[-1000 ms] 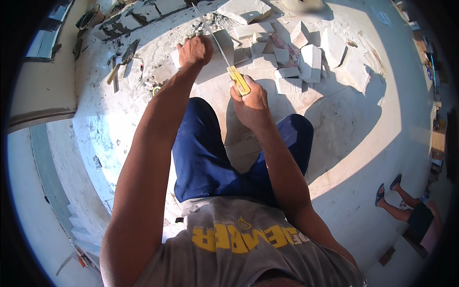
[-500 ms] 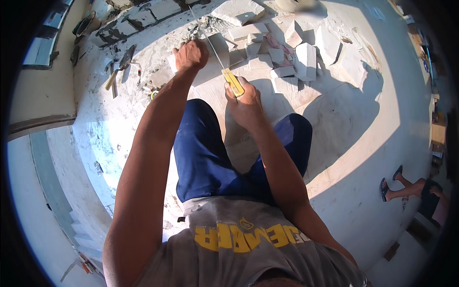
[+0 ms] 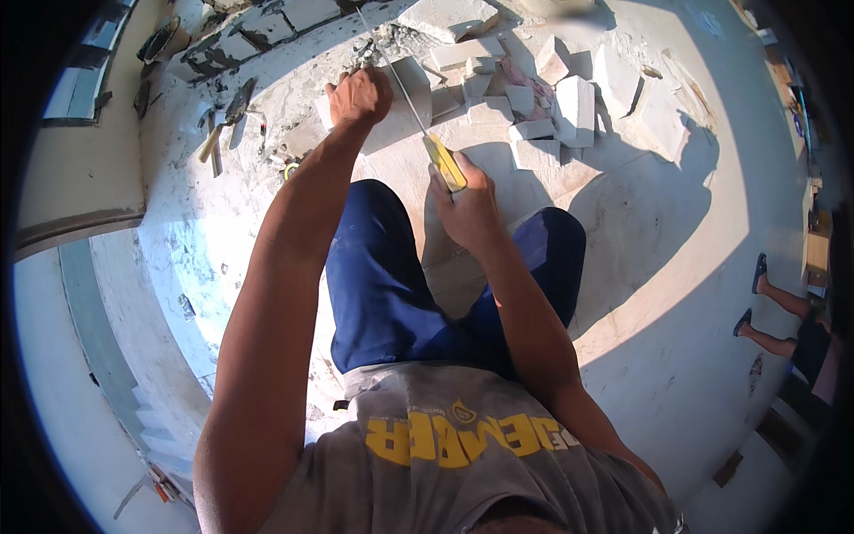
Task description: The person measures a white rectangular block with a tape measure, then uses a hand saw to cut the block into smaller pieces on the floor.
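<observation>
A handsaw with a yellow handle (image 3: 445,164) is gripped in my right hand (image 3: 469,206), in front of my knees. Its thin blade (image 3: 405,93), seen nearly edge-on, runs away from me across a white block (image 3: 391,127). My left hand (image 3: 360,96) bears down on that block just left of the blade, its fingers curled over and partly hidden. The block lies on the dusty floor, and whether the blade has cut into it is too small to tell.
Several cut white block pieces (image 3: 574,112) lie right of the saw. Left of my left arm are a hammer (image 3: 212,142), a trowel (image 3: 238,102) and a tape measure (image 3: 291,169). A low block wall (image 3: 258,40) stands at the far left. Another person's legs (image 3: 774,343) show at right.
My right hand has drawn the saw slightly back toward me and to the right. My left hand stays on the block. The other person's legs have shifted, feet farther apart.
</observation>
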`<state>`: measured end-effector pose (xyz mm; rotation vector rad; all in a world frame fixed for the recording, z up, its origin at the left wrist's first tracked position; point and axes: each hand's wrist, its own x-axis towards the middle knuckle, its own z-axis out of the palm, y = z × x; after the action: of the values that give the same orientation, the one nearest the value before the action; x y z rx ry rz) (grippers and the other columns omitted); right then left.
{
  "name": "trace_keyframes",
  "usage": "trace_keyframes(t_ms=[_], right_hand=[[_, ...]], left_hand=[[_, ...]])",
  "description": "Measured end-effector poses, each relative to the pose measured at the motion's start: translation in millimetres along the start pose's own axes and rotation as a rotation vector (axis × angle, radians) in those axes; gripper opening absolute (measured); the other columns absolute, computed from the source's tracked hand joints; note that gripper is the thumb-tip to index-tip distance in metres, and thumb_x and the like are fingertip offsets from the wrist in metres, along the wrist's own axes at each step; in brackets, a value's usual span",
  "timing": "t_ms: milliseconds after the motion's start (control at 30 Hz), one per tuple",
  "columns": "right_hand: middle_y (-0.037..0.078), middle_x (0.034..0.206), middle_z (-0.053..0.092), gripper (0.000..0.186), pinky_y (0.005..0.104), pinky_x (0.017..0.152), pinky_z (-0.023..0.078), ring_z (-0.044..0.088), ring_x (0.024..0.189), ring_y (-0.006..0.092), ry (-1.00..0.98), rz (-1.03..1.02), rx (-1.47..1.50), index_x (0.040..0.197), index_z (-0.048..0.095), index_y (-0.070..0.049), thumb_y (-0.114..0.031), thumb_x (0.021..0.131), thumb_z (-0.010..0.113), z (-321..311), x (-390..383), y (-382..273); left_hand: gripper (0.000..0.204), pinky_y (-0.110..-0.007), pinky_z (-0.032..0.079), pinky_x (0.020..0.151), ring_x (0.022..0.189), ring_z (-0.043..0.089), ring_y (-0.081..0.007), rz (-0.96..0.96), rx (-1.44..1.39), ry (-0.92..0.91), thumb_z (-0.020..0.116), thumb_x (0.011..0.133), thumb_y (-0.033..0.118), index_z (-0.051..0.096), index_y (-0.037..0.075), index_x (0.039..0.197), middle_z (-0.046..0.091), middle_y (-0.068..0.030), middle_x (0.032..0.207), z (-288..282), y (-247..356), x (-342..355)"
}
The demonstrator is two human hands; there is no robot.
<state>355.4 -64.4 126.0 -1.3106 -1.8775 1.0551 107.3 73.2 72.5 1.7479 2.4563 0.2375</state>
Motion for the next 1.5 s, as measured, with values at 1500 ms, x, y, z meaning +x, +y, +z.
trace_keyframes(t_ms=[1500], right_hand=[[0.024,0.097,0.073,0.032,0.0449,0.080,0.059,0.075,0.092,0.0446,0.065,0.032,0.159,0.128,0.062,0.004,-0.012,0.101,0.068,-34.8,-89.6,-25.6]], left_hand=[[0.046,-0.057,0.039,0.113,0.118,0.070,-0.0365,-0.085,-0.064,-0.052,0.045,0.103,0.036,0.077,0.005,0.114,0.077,-0.0215,0.115,-23.2,-11.7,45.8]])
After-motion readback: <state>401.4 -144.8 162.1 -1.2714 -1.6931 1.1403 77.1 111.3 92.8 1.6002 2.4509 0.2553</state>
